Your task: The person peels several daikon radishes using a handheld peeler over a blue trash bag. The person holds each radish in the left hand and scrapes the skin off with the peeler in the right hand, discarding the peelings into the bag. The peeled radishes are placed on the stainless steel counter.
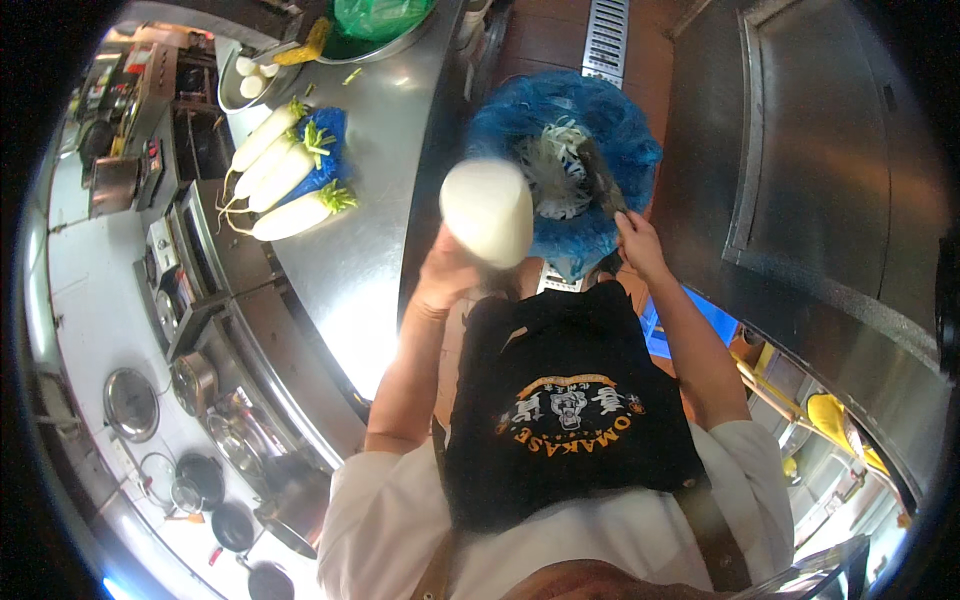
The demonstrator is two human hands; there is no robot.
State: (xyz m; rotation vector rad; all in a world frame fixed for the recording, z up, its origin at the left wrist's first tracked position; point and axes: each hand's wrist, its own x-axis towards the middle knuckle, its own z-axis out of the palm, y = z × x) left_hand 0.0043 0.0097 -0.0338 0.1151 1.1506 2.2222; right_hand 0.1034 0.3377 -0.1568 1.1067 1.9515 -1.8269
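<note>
My left hand (448, 270) grips a thick white radish (487, 212), blurred and bare of leaves, held up at the near left edge of the bin. In my right hand (641, 244) is the handle end of a dark, blurred knife-like tool (600, 176); its exact kind cannot be told. The tool reaches over a round bin lined with a blue plastic bag (630, 127). Pale strips of peel (562, 139) lie inside the liner. To the left, several white radishes with green stem stubs (281, 176) rest on the steel counter, partly on a blue plastic sheet (326, 127).
The steel counter (367, 150) runs along my left. On it stand a metal bowl with white pieces (253, 84) and a basin holding a green plastic bag (375, 19). A steel cabinet (810, 150) borders my right. A floor drain grate (606, 37) extends beyond the bin.
</note>
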